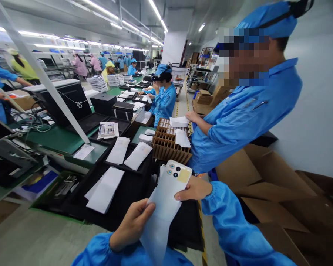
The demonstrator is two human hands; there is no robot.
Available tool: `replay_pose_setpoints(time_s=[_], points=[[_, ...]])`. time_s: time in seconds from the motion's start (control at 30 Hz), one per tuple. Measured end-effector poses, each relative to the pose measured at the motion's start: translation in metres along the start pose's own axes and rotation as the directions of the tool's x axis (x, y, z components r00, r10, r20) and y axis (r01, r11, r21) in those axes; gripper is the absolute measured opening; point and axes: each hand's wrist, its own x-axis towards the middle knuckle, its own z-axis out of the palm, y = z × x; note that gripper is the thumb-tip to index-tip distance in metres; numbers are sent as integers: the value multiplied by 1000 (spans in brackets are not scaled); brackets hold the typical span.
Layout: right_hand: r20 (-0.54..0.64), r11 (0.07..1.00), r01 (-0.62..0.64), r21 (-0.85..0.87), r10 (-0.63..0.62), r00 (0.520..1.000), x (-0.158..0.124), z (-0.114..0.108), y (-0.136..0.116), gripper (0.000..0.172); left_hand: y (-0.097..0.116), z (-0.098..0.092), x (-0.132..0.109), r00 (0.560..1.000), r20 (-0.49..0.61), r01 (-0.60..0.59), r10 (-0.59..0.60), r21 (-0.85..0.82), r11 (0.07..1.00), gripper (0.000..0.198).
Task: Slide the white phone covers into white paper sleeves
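- Workshop hall, strip lights (pixel 155 10) overhead; green table (pixel 58 136) left of the divided carton (pixel 172 154), the landmark here.
- Phone-like device (pixel 175 175), one: pale back, round lenses, cream label; nearer the wearer than the divided carton, its lower part apparently within or behind a white sleeve (pixel 157 236).
- Left hand (pixel 134 221): pinching the white sleeve, thumb uppermost.
- Right hand (pixel 195 189): gripping the device's edge, thumb across its back.
- Loose white sleeves (pixel 107 190): on black trays (pixel 138 184), left of the divided carton.
- Calculator (pixel 108 130): farther left of it.
- Co-worker's hand (pixel 193 117): at the divided carton's far right corner.
- Step, as judged: device and sleeve being fitted or parted; direction cannot be told.
- Next move, as judged: calls for a steady sleeve mouth and a straight slide.
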Motion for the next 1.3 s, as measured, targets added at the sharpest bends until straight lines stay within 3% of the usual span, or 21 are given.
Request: replay_pose_setpoints(time_s=[0.07, 0.1, 0.2, 0.27, 0.33, 0.4, 0.5, 0.57, 0.63, 0.77, 0.83, 1.03, 1.17, 1.23, 1.3], points=[[-40, 996, 18, 87, -15, 999, 3, 4, 5, 43, -4, -1, 2, 1000, -5, -2, 2, -7, 1000, 52], [-125, 986, 38, 163, -18, 992, 4, 6, 6, 44, -5, -1, 3, 1000, -17, -6, 6, -10, 1000, 52], [-426, 921, 134, 367, 38, 904, 4, 9, 7, 46, -8, 0, 3, 996, -84, -32, 29, -33, 999, 52], [-492, 907, 142, 396, 79, 867, 3, 11, 7, 42, -10, 1, 3, 997, -79, -32, 25, -97, 995, 49], [-515, 925, 115, 361, 95, 852, 2, 13, 9, 39, -12, 2, 3, 1000, 11, 11, -8, -263, 965, 42], [-552, 930, 123, 346, 96, 828, 3, 16, 12, 39, -13, 4, 3, 982, 189, 113, -20, -497, 861, 42], [-589, 914, 165, 370, 93, 803, 5, 23, 16, 38, -13, 6, 6, 886, 456, 284, 80, -671, 685, 63], [-598, 914, 179, 363, 82, 797, 7, 26, 16, 38, -13, 8, 9, 795, 595, 388, 113, -643, 660, 71], [-604, 933, 163, 321, 70, 794, 7, 29, 12, 42, -14, 10, 13, 756, 645, 439, 111, -625, 645, 71], [-585, 968, 105, 230, 51, 809, 6, 35, 5, 44, -17, 17, 21, 809, 562, 389, 174, -732, 560, 83], [-576, 971, 107, 213, 36, 817, 6, 39, 5, 40, -18, 18, 23, 813, 548, 380, 195, -754, 535, 85], [-510, 970, 86, 225, 42, 859, 7, 53, 21, 33, -15, 15, 28, 825, 543, 376, 157, -735, 564, 71], [-525, 992, 107, 67, -56, 849, 8, 57, 27, 28, -14, 14, 29, 829, 535, 367, 162, -739, 565, 57], [-540, 994, 75, 82, -19, 841, 9, 56, 25, 24, -17, 14, 29, 829, 536, 373, 160, -743, 556, 67], [-536, 979, 4, 202, 107, 837, 10, 53, 20, 21, -22, 14, 31, 826, 536, 363, 177, -744, 561, 80]])
